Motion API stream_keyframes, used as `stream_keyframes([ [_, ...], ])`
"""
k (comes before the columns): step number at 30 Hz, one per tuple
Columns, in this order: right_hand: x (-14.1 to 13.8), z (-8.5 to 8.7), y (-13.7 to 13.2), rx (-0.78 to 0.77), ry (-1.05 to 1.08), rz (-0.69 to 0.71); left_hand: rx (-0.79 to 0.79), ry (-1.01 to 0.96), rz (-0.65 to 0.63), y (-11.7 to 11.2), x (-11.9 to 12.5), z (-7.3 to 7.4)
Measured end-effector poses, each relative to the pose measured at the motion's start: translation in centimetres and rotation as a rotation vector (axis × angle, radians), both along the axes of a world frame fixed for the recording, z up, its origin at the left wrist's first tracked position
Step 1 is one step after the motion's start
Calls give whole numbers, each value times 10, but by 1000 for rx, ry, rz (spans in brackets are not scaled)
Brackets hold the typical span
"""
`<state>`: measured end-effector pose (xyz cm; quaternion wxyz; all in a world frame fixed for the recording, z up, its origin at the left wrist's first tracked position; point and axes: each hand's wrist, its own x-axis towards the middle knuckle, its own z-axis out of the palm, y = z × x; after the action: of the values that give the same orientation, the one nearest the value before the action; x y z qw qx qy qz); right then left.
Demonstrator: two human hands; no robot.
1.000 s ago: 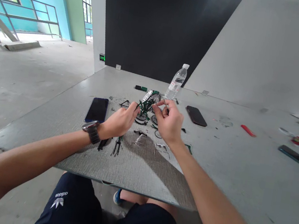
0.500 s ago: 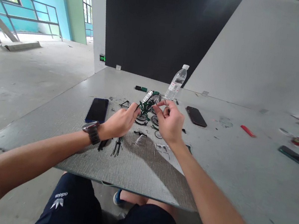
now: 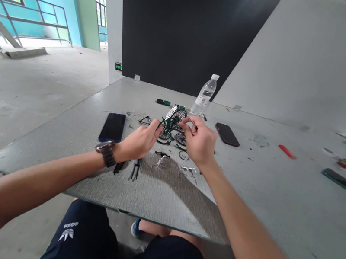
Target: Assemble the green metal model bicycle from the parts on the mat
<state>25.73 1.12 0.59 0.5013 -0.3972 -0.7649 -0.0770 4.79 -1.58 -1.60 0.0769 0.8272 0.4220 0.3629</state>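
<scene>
Grey board [image 3: 155,197] bears a model bicycle [image 3: 171,122]; black wall [image 3: 182,30] behind, concrete floor [image 3: 34,94] left.

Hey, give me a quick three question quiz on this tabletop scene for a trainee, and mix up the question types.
1. True or false: the water bottle lies on its side.
2. Which wrist wears the watch? A) left B) right C) neither
3. Fill in: the fingers of the left hand and the right hand close on a small green model ____.

Key: 1 false, it stands upright. 2 A. 3 bicycle.
</scene>
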Motion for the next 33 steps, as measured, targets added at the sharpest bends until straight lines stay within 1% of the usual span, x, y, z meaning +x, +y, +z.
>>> stream_keyframes([
  [7, 5, 0, 2, 66, -89, 4, -17, -7, -7, -1, 1, 2],
  [16, 11, 1, 2, 161, -196, 10, -6, -30, -18, -1, 1, 0],
  [19, 10, 2, 2, 153, -187, -26, 4, -85, -25, -1, 1, 2],
  [22, 9, 3, -1, 129, -205, -14, -18, -185, 17, 0, 1, 4],
  [25, 9, 3, -2, 34, -340, 66, -31, -274, 57, 3, 1, 4],
  [27, 8, 2, -2, -21, -440, 96, -35, -314, 62, 6, -1, 4],
  [30, 6, -1, -1, -51, -514, 89, -37, -336, 64, 9, -2, 2],
  [33, 5, -5, -1, -48, -519, 78, -30, -332, 56, 9, -2, 0],
])
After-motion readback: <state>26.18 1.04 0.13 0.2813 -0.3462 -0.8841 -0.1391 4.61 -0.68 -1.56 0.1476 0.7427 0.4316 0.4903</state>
